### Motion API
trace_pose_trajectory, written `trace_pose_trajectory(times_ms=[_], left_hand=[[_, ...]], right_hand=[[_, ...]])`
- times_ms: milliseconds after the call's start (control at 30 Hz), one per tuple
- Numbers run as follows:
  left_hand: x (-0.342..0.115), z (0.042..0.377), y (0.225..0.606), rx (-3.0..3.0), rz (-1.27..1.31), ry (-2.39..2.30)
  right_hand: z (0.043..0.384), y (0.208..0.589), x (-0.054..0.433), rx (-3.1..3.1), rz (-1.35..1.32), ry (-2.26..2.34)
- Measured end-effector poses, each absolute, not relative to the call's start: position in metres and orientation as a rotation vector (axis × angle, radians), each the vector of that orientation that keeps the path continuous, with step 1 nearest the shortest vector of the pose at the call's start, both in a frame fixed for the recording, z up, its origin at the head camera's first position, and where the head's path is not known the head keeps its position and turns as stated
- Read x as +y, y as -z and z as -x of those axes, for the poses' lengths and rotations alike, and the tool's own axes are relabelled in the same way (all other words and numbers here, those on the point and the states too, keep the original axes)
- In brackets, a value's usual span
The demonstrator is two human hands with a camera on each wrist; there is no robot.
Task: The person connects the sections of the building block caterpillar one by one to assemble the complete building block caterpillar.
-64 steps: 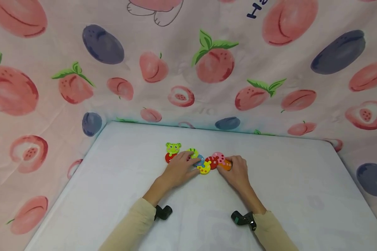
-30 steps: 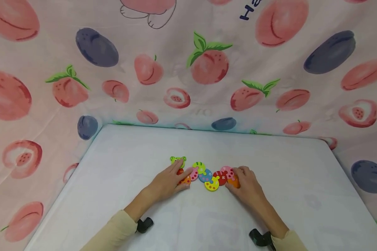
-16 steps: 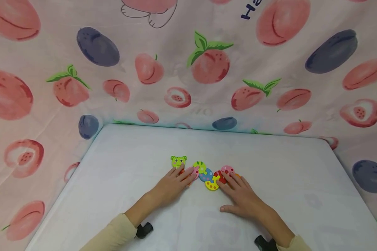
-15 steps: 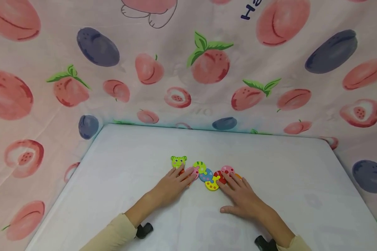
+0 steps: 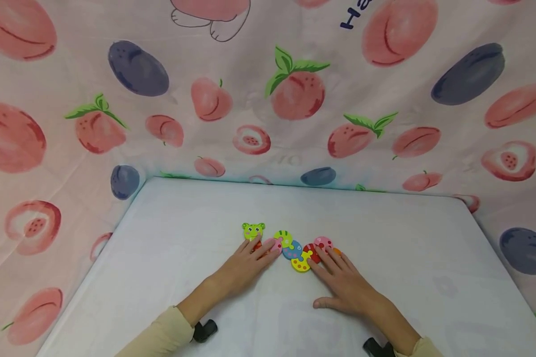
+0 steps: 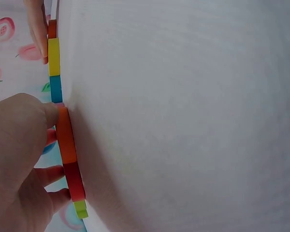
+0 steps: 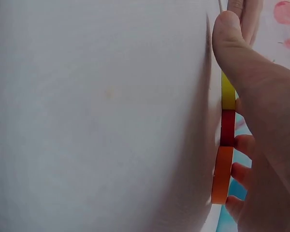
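Observation:
A row of flat puzzle pieces forms a colourful caterpillar in the head view, its green animal-face piece [image 5: 253, 231] at the left end. The left hand [image 5: 238, 272] rests its fingertips on the pieces behind that face, partly hiding a red one and covering the pink piece [image 5: 274, 245]. In the left wrist view its thumb touches the row beside an orange piece [image 6: 65, 135]. Between the hands lie a striped green piece [image 5: 283, 239], a blue piece [image 5: 292, 250] and a yellow piece [image 5: 301, 264]. The right hand [image 5: 350, 287] lays spread fingers on the red and orange [image 7: 222, 175] pieces, thumb out.
The white table [image 5: 161, 277] carries the row near its middle. A fruit-printed cloth [image 5: 303, 139] hangs behind and at the sides. Black wrist cameras [image 5: 204, 330] are worn under both sleeves.
The row has come nearer the person and slightly right. The left hand has shifted toward the face end. The right hand has let go of the orange end piece and spread its fingers over the row.

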State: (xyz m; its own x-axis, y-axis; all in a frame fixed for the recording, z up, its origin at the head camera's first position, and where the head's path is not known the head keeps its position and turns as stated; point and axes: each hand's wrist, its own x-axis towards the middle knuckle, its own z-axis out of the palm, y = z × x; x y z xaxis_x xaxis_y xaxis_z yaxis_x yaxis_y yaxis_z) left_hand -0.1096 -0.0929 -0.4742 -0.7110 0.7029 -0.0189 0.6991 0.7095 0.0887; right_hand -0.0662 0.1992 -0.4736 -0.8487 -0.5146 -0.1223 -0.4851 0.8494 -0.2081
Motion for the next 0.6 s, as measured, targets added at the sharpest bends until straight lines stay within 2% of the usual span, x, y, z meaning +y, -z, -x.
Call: trace_pose_trajectory(times_ms=[300, 600], left_hand=[[-0.087, 0.108, 0.476, 2.883, -1.125, -0.218], [-0.057, 0.102, 0.475, 2.965, -0.852, -0.37]], right_hand=[[0.065, 0.473, 0.199, 2.893, 0.774, 0.255], [0.072, 0.469, 0.173, 3.096, 0.487, 0.407]])
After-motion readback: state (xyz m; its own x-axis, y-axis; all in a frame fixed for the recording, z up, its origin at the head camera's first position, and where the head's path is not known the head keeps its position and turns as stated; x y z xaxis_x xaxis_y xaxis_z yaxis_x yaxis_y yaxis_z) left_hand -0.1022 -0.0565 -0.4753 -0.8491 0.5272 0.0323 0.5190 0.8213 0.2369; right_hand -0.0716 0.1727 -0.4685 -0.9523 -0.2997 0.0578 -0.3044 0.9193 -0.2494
